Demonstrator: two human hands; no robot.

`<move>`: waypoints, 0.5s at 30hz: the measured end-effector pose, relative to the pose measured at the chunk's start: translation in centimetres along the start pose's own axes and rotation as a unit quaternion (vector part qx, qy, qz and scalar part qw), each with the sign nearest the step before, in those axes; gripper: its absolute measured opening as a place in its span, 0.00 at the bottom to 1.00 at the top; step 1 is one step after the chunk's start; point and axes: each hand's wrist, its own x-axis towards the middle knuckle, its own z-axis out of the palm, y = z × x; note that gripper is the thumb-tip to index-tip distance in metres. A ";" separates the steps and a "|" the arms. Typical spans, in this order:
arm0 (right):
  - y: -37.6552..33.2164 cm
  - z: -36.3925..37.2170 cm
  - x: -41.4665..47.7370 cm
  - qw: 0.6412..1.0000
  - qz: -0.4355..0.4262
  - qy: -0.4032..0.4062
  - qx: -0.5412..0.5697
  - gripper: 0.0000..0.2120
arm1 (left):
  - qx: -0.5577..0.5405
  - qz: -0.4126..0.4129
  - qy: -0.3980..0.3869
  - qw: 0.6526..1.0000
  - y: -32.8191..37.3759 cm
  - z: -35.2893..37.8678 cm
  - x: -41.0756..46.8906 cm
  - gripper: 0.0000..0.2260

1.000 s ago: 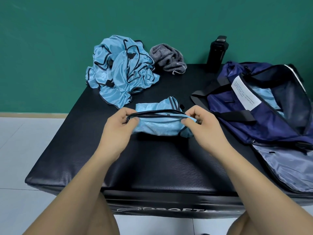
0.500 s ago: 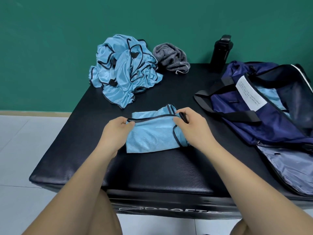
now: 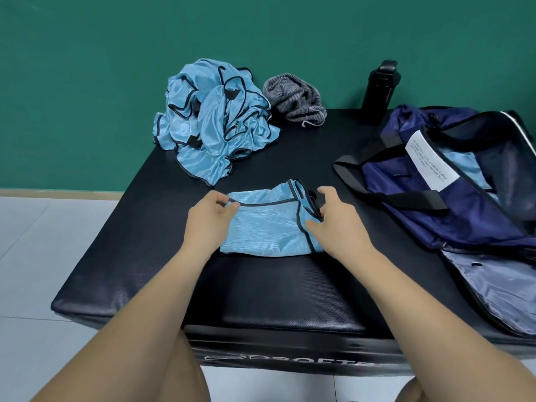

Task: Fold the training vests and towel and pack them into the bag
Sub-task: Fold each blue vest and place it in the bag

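On the black padded surface (image 3: 275,285) the open navy bag (image 3: 435,216) sits at the right. The folded vest (image 3: 266,227) lies crosswise at centre: left hand (image 3: 208,221) pinches its left corner, right hand (image 3: 336,219) grips its right end, the end nearer the bag.

A flat teal-green painted wall (image 3: 87,82) rises well beyond the fingers (image 3: 224,205), with a thin beige skirting strip (image 3: 58,194) at its foot. Beneath the fingers spreads a black padded vinyl bench (image 3: 290,300), and pale grey floor tiles (image 3: 43,256) lie off to their left, evenly lit.
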 end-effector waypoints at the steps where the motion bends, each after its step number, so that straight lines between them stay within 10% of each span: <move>1: 0.0 0.2 0.0 1.000 -0.006 0.009 -0.007 0.31 | 0.014 0.000 0.004 1.000 -0.1 0.0 0.1 0.08; 9: 0.5 0.3 -0.4 0.998 -0.040 0.052 0.006 0.27 | 0.116 0.008 0.027 0.993 -0.9 -0.4 0.6 0.14; 15: -1.0 -0.6 -2.2 0.980 -0.147 0.101 -0.088 0.11 | 0.191 0.189 0.030 0.963 1.1 0.4 -1.7 0.09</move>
